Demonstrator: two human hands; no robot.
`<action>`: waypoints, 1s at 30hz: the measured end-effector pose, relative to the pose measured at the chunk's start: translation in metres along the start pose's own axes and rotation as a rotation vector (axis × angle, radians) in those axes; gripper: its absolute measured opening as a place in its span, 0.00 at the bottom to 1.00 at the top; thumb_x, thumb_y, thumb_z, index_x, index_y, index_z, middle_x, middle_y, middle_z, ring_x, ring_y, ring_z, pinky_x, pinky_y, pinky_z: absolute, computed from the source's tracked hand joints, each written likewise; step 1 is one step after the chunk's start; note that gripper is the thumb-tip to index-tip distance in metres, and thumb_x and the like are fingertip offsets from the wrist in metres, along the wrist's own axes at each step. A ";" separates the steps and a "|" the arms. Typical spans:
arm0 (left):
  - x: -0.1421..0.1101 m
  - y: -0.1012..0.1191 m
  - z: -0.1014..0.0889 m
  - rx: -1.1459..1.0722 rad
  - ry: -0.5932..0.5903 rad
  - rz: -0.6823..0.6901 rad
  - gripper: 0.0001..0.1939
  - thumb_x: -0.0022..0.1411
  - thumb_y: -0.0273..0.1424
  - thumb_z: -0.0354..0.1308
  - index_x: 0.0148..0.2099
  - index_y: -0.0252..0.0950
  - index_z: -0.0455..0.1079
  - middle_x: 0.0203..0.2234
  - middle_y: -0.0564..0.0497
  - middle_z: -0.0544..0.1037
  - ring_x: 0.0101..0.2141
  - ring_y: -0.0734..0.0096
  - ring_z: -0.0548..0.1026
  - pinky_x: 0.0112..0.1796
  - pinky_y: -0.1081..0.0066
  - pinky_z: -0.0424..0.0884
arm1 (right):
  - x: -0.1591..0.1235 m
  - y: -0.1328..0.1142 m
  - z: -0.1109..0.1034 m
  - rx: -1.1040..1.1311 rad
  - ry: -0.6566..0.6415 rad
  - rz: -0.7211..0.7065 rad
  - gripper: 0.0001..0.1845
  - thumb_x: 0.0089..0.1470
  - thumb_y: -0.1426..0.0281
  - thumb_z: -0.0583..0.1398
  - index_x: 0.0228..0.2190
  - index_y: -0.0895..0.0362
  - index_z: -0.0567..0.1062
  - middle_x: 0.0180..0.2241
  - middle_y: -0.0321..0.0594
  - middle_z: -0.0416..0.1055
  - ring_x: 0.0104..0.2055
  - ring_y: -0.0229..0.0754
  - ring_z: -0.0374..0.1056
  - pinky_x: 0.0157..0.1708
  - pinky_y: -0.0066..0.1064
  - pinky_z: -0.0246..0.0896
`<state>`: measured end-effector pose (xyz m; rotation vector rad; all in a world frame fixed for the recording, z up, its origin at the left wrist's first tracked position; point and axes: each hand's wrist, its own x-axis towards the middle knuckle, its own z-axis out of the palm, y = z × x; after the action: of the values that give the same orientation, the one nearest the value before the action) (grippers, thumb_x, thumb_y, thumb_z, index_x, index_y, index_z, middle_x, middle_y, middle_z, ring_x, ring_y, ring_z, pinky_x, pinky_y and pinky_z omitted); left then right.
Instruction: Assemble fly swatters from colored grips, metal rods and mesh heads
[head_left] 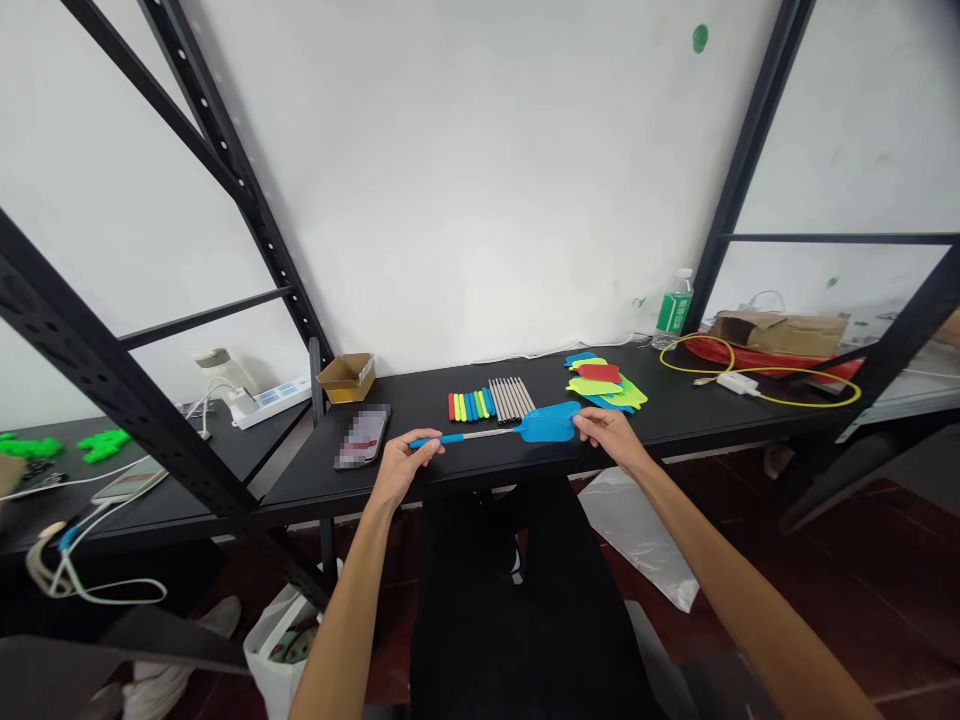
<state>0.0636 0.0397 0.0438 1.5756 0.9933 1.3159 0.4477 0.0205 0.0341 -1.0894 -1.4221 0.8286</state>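
A blue fly swatter [550,423] with a metal rod and blue handle is stretched between my two hands, above the table's front edge. My left hand [409,458] is closed round the handle at its left end. At the other end, my right hand [602,430] pinches the outer edge of the swatter's head. Behind it lie a row of coloured handle grips [472,405] in red, yellow, green and blue, and beside them several metal rods [511,399]. Farther right is a loose pile of swatter heads [606,384] in blue, yellow-green and red.
A phone [363,436] and a small cardboard box [346,378] stand left on the black table [427,385]. To the right are a water bottle [674,310] and a yellow cable [810,402]. Black metal posts [225,160] frame both sides. A white bag [281,640] sits below.
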 end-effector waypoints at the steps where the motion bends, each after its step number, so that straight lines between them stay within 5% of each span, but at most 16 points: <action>1: 0.000 0.000 0.000 0.005 -0.005 -0.005 0.18 0.53 0.40 0.67 0.42 0.33 0.77 0.27 0.47 0.80 0.24 0.74 0.67 0.27 0.73 0.63 | 0.000 0.001 0.000 0.003 -0.007 -0.001 0.21 0.50 0.52 0.64 0.31 0.59 0.78 0.20 0.36 0.66 0.23 0.37 0.61 0.20 0.28 0.54; 9: 0.001 -0.001 0.001 -0.049 0.038 -0.020 0.19 0.53 0.41 0.67 0.41 0.32 0.77 0.26 0.47 0.79 0.22 0.75 0.66 0.26 0.73 0.63 | 0.000 0.001 0.001 0.053 -0.014 -0.001 0.30 0.51 0.54 0.63 0.52 0.58 0.73 0.19 0.32 0.65 0.21 0.36 0.60 0.19 0.26 0.52; 13: 0.002 0.000 0.002 -0.066 0.068 -0.044 0.19 0.55 0.43 0.65 0.40 0.31 0.77 0.24 0.47 0.78 0.22 0.74 0.67 0.25 0.73 0.63 | -0.001 -0.001 0.001 0.079 -0.036 -0.016 0.34 0.52 0.57 0.62 0.59 0.52 0.67 0.33 0.39 0.75 0.24 0.36 0.63 0.19 0.25 0.52; 19: 0.002 0.001 0.002 -0.060 0.052 -0.055 0.19 0.56 0.44 0.65 0.40 0.32 0.78 0.24 0.47 0.79 0.23 0.75 0.68 0.26 0.74 0.63 | 0.001 0.005 -0.001 0.045 -0.032 0.001 0.22 0.50 0.60 0.63 0.46 0.54 0.78 0.41 0.43 0.76 0.26 0.36 0.64 0.19 0.27 0.53; 24: 0.001 0.000 0.002 -0.046 0.040 -0.037 0.19 0.56 0.43 0.65 0.40 0.32 0.78 0.24 0.46 0.80 0.23 0.75 0.69 0.26 0.74 0.65 | 0.002 0.007 -0.001 -0.006 -0.007 -0.008 0.21 0.49 0.60 0.64 0.44 0.56 0.79 0.26 0.40 0.74 0.27 0.40 0.65 0.20 0.27 0.54; 28: 0.000 0.000 0.001 -0.015 0.019 -0.040 0.20 0.54 0.43 0.66 0.41 0.32 0.78 0.25 0.45 0.81 0.24 0.72 0.71 0.28 0.73 0.67 | 0.001 0.005 0.000 0.014 0.019 -0.043 0.19 0.47 0.56 0.65 0.39 0.55 0.81 0.42 0.45 0.76 0.30 0.41 0.67 0.19 0.27 0.55; 30: 0.000 0.001 0.001 -0.001 0.008 -0.039 0.19 0.54 0.43 0.67 0.41 0.32 0.78 0.26 0.45 0.81 0.25 0.71 0.72 0.28 0.72 0.67 | 0.000 0.002 0.000 0.014 0.024 -0.029 0.20 0.47 0.55 0.66 0.36 0.56 0.81 0.40 0.46 0.76 0.30 0.41 0.67 0.19 0.28 0.55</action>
<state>0.0642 0.0394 0.0444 1.5441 1.0232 1.2965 0.4484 0.0213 0.0324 -1.0628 -1.4067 0.8014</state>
